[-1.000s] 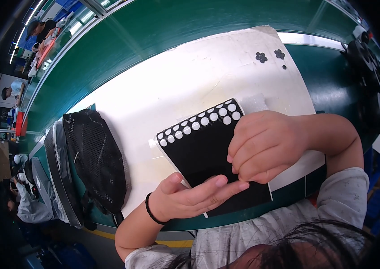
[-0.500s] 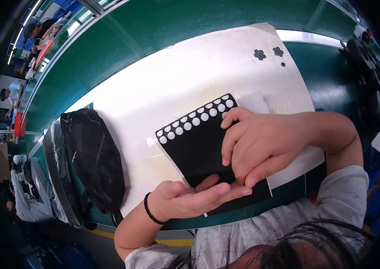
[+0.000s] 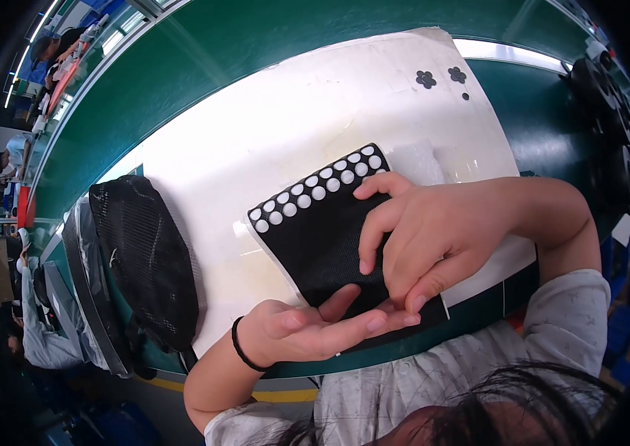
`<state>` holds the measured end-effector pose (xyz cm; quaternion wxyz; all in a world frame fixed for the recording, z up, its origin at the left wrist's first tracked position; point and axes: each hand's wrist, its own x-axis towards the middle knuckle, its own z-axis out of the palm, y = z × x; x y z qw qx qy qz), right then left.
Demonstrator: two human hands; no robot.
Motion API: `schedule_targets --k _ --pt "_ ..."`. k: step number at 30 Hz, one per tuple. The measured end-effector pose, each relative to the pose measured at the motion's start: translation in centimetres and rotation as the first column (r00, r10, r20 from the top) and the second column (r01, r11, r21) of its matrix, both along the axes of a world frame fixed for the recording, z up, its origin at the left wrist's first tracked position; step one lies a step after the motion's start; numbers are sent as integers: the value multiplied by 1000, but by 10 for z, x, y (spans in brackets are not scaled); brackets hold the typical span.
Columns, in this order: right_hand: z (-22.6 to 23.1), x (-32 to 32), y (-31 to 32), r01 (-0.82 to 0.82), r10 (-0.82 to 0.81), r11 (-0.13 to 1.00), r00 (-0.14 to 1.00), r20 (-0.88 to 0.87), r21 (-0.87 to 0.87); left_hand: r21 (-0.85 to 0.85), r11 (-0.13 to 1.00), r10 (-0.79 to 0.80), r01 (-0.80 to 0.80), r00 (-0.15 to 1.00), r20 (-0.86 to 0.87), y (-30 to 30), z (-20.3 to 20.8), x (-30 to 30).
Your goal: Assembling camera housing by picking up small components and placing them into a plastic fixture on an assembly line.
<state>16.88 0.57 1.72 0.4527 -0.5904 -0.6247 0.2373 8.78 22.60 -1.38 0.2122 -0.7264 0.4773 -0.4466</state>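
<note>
A black sheet (image 3: 307, 245) lies on the white board, tilted, with two rows of white round dots (image 3: 304, 201) along its far edge. Over the sheet's right side, my right hand (image 3: 434, 238) bends its fingers, thumb and a fingertip pinched together at the fingertips of the other hand. Anything in that pinch is hidden. My left hand (image 3: 315, 327), a black band on its wrist, rests palm up by the sheet's near edge. Its fingers stretch out to the right and the thumb stands apart.
The white board (image 3: 255, 119) covers much of the green table (image 3: 181, 74). To the left lies a black mesh bag (image 3: 148, 260). Dark flower-shaped pieces (image 3: 426, 79) and a small dot sit at the board's far right. Clear film (image 3: 413, 162) lies beyond my right hand. Black rolls (image 3: 598, 97) stand far right.
The whole view has shifted slightly, so board, bag and sheet appear a little higher and further left. Both hands keep nearly the same pose, fingertips still meeting.
</note>
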Motion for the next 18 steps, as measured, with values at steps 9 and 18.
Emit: schedule_targets --k 9,18 --pt "-1 0 1 -7 7 1000 1000 -3 3 52 999 12 -10 1000 -26 4 -6 -5" --pt "-2 1 1 -9 9 1000 1000 -6 -5 41 999 17 -19 999 51 2 7 -2"
